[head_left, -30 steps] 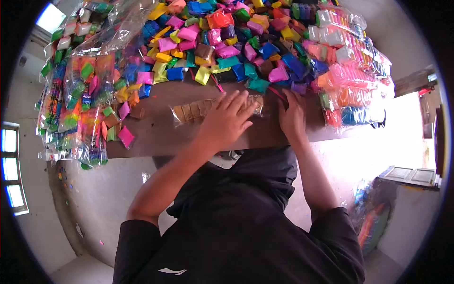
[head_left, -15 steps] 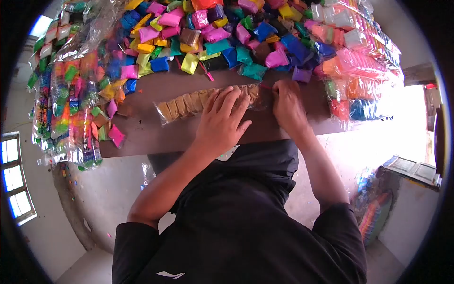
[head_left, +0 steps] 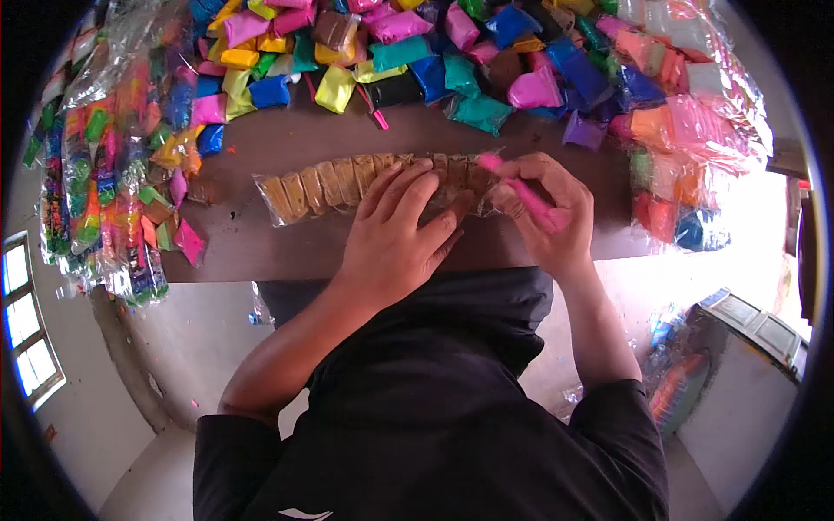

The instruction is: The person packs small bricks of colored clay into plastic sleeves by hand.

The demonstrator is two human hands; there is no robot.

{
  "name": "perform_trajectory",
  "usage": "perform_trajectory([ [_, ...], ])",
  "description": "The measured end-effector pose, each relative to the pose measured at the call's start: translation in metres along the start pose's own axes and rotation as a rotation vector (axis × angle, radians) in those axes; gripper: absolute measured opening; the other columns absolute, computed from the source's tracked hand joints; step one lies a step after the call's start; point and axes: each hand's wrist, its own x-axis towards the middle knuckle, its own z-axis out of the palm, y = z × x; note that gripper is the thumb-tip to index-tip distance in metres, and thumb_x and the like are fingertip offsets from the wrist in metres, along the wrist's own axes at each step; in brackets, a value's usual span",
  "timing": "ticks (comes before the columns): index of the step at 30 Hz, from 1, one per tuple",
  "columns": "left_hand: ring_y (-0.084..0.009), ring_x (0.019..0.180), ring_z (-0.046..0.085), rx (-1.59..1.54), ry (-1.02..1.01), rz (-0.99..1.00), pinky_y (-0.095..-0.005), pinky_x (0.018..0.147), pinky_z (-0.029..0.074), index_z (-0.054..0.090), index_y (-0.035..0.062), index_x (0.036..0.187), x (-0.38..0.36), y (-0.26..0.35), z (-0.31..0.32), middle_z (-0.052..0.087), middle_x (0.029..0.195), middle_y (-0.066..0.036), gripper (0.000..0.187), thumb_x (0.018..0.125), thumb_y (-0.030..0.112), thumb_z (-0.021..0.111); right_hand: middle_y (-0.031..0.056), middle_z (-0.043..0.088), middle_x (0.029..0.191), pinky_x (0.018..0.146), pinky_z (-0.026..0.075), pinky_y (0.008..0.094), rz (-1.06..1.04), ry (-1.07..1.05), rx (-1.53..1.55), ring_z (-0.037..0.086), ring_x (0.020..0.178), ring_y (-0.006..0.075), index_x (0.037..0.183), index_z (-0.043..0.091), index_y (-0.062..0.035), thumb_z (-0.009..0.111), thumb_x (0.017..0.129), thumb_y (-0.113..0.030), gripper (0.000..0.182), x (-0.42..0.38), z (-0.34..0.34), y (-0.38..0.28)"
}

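Observation:
A long clear bag of brown packets (head_left: pixel 334 182) lies across the brown table. On its right half rests my left hand (head_left: pixel 398 221), fingers spread a little over the plastic. My right hand (head_left: pixel 552 213) is at the bag's right end, its fingers closed round a pink tool (head_left: pixel 534 204) that looks like a stick or pen. The tool's tip points up and left, over the end of the bag. Whether it touches the plastic is too small to tell.
Many coloured packets (head_left: pixel 404 54) are heaped along the table's far side. Filled clear bags (head_left: pixel 104 187) stand at the left, more bags (head_left: pixel 669 165) at the right. A few loose packets (head_left: pixel 187 239) lie near the left edge of the table (head_left: pixel 234 260).
My right hand has turned and come up from the table, with the pink tool now plainly visible in it. My left hand's thumb has moved in over the bag. The view has shifted slightly.

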Motion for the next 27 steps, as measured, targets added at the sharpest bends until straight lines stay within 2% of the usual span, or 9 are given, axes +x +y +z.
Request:
perform_trajectory([
  [2, -0.0321, 0.133, 0.052, 0.004, 0.006, -0.006, -0.0499, 0.114, 0.041, 0.075, 0.0121, 0.105, -0.001, -0.001, 0.003, 0.056, 0.132, -0.011, 0.027, 0.081, 0.022, 0.080, 0.0051, 0.072, 0.093, 0.072, 0.054, 0.0259, -0.042, -0.036, -0.178, 0.068, 0.083, 0.0112, 0.114, 0.072, 0.0003, 0.067, 0.098, -0.003, 0.017, 0.001, -0.001, 0.002],
  [5, -0.0321, 0.131, 0.055, -0.034, 0.022, -0.003, -0.0502, 0.112, 0.043, 0.075, 0.0143, 0.105, -0.002, -0.005, 0.004, 0.058, 0.130, -0.011, 0.029, 0.077, 0.017, 0.081, 0.0103, 0.072, 0.094, 0.067, 0.053, 0.0269, 0.015, -0.089, -0.094, 0.070, 0.081, 0.0142, 0.116, 0.073, 0.0005, 0.067, 0.098, -0.003, 0.019, 0.004, 0.004, 0.005],
  [7, -0.0316, 0.131, 0.055, -0.018, -0.008, 0.004, -0.0511, 0.113, 0.042, 0.075, 0.0177, 0.116, -0.003, -0.007, 0.004, 0.058, 0.131, -0.011, 0.032, 0.084, 0.017, 0.072, 0.0115, 0.071, 0.089, 0.068, 0.053, 0.0262, 0.164, 0.002, 0.209, 0.070, 0.079, 0.0156, 0.112, 0.075, -0.0002, 0.067, 0.097, -0.003, 0.017, 0.003, 0.013, 0.003],
  [8, -0.0316, 0.131, 0.055, -0.022, -0.014, -0.004, -0.0511, 0.113, 0.042, 0.075, 0.0177, 0.116, -0.004, -0.008, 0.006, 0.058, 0.131, -0.011, 0.032, 0.084, 0.017, 0.072, 0.0115, 0.071, 0.089, 0.068, 0.053, 0.0262, 0.174, -0.001, 0.211, 0.070, 0.079, 0.0156, 0.112, 0.075, -0.0002, 0.067, 0.097, -0.003, 0.017, 0.004, 0.011, 0.007],
  [11, -0.0309, 0.128, 0.058, -0.031, 0.032, 0.010, -0.0500, 0.112, 0.042, 0.076, 0.0172, 0.114, -0.005, -0.011, 0.013, 0.060, 0.128, -0.010, 0.028, 0.086, 0.018, 0.068, 0.0120, 0.072, 0.092, 0.070, 0.053, 0.0281, 0.004, -0.077, -0.008, 0.069, 0.079, 0.0192, 0.112, 0.076, -0.0007, 0.068, 0.096, -0.002, 0.018, 0.011, 0.003, 0.020],
  [13, -0.0300, 0.123, 0.061, -0.015, 0.116, 0.031, -0.0480, 0.110, 0.043, 0.077, 0.0170, 0.111, -0.005, -0.012, 0.018, 0.063, 0.125, -0.009, 0.026, 0.087, 0.019, 0.066, 0.0117, 0.072, 0.092, 0.072, 0.054, 0.0308, -0.221, -0.089, -0.204, 0.069, 0.080, 0.0221, 0.112, 0.076, -0.0010, 0.070, 0.093, -0.001, 0.020, 0.016, 0.002, 0.023],
  [17, -0.0291, 0.120, 0.064, 0.007, 0.176, 0.024, -0.0456, 0.108, 0.043, 0.077, 0.0172, 0.109, -0.007, -0.009, 0.025, 0.066, 0.124, -0.008, 0.025, 0.087, 0.019, 0.067, 0.0126, 0.071, 0.091, 0.073, 0.055, 0.0335, -0.166, -0.135, -0.227, 0.069, 0.082, 0.0254, 0.110, 0.077, -0.0019, 0.070, 0.091, 0.001, 0.020, 0.014, 0.000, 0.021],
  [19, -0.0320, 0.117, 0.066, -0.003, 0.181, 0.007, -0.0463, 0.103, 0.047, 0.076, 0.0144, 0.102, -0.006, -0.007, 0.024, 0.069, 0.121, -0.010, 0.023, 0.079, 0.009, 0.077, 0.0137, 0.072, 0.091, 0.073, 0.055, 0.0340, -0.243, -0.192, -0.228, 0.069, 0.082, 0.0270, 0.106, 0.077, -0.0025, 0.071, 0.091, 0.001, 0.017, 0.012, -0.004, 0.022],
  [27, -0.0303, 0.118, 0.066, -0.002, 0.172, 0.005, -0.0452, 0.103, 0.045, 0.076, 0.0158, 0.105, -0.007, -0.006, 0.021, 0.069, 0.121, -0.009, 0.025, 0.081, 0.008, 0.076, 0.0147, 0.072, 0.090, 0.072, 0.055, 0.0348, -0.243, -0.128, -0.208, 0.069, 0.081, 0.0278, 0.102, 0.076, -0.0025, 0.071, 0.091, 0.000, 0.013, 0.014, -0.001, 0.027],
])
